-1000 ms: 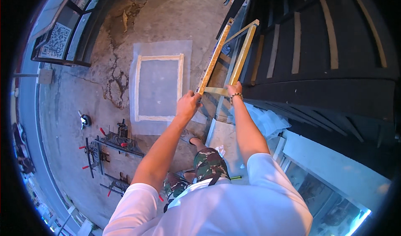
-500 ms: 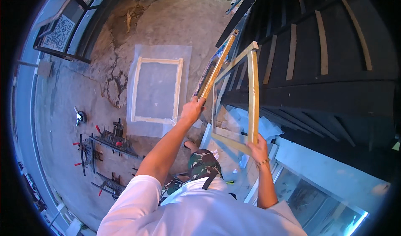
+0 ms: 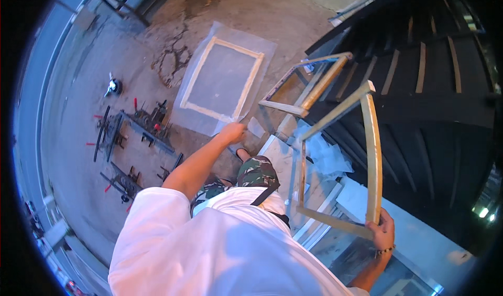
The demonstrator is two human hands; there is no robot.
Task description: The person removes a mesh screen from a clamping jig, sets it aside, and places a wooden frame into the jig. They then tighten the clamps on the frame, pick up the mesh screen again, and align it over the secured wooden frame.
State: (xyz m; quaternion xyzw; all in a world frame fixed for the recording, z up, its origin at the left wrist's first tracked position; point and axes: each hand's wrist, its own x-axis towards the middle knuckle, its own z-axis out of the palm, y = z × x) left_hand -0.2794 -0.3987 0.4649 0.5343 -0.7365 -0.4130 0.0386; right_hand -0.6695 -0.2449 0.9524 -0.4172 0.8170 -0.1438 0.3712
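Note:
My right hand (image 3: 384, 229) grips an upright wooden screen frame (image 3: 373, 159) by its lower right corner, the thumb on the front. My left hand (image 3: 234, 133) is off to the left with its fingers curled in, and nothing shows in it. Between the hands and farther away, a second wooden frame (image 3: 326, 89) with blue stains stands tilted beside the black slatted structure. On the floor beyond my left hand lies a pale wooden frame (image 3: 251, 81) on a translucent sheet (image 3: 181, 105); that hand looks above the sheet's near corner.
Several black clamps with red handles (image 3: 149, 133) lie on the concrete floor at left, near a small round black-and-silver object (image 3: 113, 87). Black slatted panels (image 3: 408, 86) fill the right side. Crumpled translucent sheeting (image 3: 330, 157) and a white ledge (image 3: 414, 220) are near my right arm.
My left hand has let go of the blue-stained frame and drawn back; that frame now stands farther right. My right hand has moved right and nearer with its frame. The view has turned.

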